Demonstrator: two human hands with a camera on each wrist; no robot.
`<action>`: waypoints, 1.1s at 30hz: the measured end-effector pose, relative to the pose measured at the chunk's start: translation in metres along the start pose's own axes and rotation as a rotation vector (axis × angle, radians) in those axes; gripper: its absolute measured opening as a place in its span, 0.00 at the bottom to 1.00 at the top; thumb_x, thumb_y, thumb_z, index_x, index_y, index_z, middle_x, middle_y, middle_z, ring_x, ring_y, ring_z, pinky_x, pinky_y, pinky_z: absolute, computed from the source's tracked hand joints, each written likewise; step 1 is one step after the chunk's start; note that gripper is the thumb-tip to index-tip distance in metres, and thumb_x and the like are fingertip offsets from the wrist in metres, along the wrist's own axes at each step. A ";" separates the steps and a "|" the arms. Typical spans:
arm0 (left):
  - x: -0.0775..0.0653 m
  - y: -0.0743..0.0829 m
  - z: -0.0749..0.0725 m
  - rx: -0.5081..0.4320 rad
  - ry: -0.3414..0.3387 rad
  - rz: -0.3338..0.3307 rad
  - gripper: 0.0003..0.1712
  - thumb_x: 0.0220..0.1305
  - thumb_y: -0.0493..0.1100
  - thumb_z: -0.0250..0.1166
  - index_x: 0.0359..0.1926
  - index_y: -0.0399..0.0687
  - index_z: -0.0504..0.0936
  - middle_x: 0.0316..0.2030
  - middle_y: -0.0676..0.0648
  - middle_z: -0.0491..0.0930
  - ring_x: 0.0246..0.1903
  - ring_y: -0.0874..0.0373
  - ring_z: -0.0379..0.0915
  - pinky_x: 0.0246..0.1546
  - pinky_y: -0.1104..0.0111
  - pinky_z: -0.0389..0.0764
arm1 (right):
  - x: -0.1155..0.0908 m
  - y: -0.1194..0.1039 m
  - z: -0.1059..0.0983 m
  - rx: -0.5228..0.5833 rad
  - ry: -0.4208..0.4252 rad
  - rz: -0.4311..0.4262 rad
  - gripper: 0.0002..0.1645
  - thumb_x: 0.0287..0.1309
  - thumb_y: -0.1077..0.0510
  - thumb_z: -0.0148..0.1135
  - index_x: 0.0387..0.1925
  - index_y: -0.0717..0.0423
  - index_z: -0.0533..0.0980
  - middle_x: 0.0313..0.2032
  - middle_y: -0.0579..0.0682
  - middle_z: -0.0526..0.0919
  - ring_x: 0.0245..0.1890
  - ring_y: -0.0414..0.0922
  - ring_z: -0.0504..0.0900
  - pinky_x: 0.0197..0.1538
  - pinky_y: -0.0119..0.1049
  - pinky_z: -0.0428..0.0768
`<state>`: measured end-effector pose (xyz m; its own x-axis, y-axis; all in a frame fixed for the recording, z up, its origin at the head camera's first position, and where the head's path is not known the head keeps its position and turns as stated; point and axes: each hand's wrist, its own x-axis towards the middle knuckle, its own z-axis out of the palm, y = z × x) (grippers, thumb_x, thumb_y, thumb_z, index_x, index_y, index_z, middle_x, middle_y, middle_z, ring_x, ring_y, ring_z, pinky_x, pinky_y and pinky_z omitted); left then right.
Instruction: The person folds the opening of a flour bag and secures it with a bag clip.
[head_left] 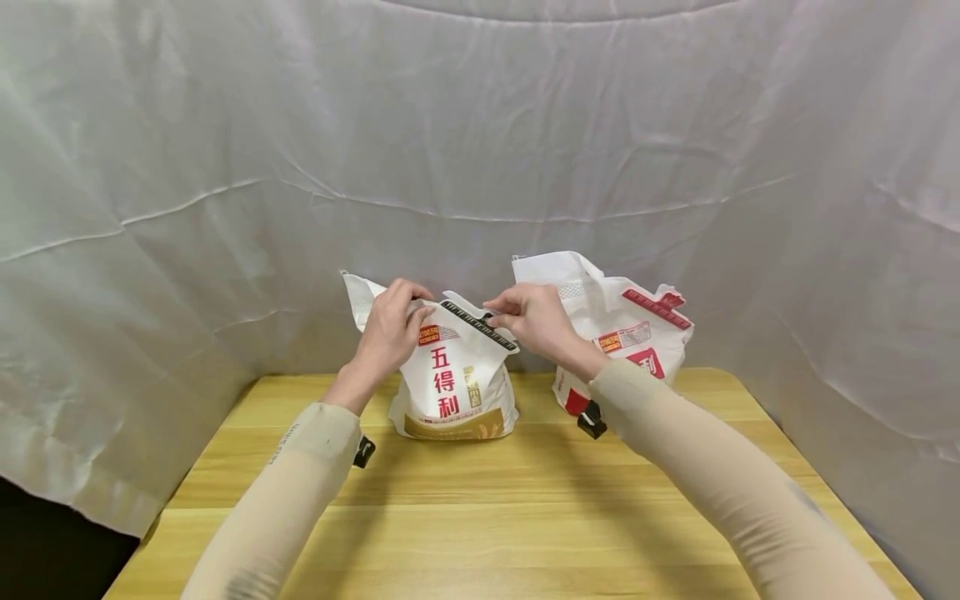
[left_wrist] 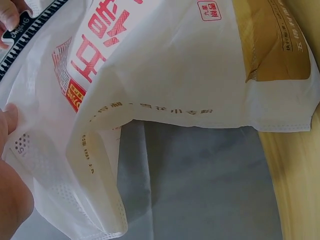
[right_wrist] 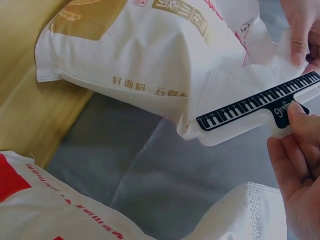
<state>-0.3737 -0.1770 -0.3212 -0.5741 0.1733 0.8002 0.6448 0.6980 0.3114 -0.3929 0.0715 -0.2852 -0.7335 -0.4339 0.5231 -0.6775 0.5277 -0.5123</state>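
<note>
A white flour bag (head_left: 491, 379) with red lettering and a gold band stands upright at the back of the table. Across the right part of its folded top lies a black clip (head_left: 480, 325) with a piano-key pattern, at a slant. My left hand (head_left: 392, 325) pinches the bag's top to the left of the clip, thumb towards me. With thumb and fingers my right hand (head_left: 536, 317) holds the clip's tab, seen closely in the right wrist view, where the clip (right_wrist: 250, 105) spans the gathered bag top.
To the right, partly behind my right forearm, a second white flour bag (head_left: 592, 300) leans with a red clip (head_left: 657, 308) on its top. Both bags are on the wooden table (head_left: 465, 517). A grey cloth (head_left: 465, 125) hangs behind and at the sides.
</note>
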 end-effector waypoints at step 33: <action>-0.002 -0.001 0.001 -0.003 0.028 0.048 0.05 0.71 0.32 0.64 0.45 0.34 0.79 0.41 0.37 0.80 0.40 0.42 0.77 0.49 0.51 0.78 | 0.010 -0.003 0.013 -0.091 -0.105 0.018 0.13 0.55 0.64 0.77 0.44 0.57 0.88 0.39 0.53 0.90 0.37 0.46 0.88 0.43 0.35 0.86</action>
<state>-0.3737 -0.1769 -0.3238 -0.5278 0.1869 0.8285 0.6728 0.6873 0.2736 -0.3988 0.0558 -0.2868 -0.7501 -0.4956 0.4378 -0.6603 0.5980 -0.4543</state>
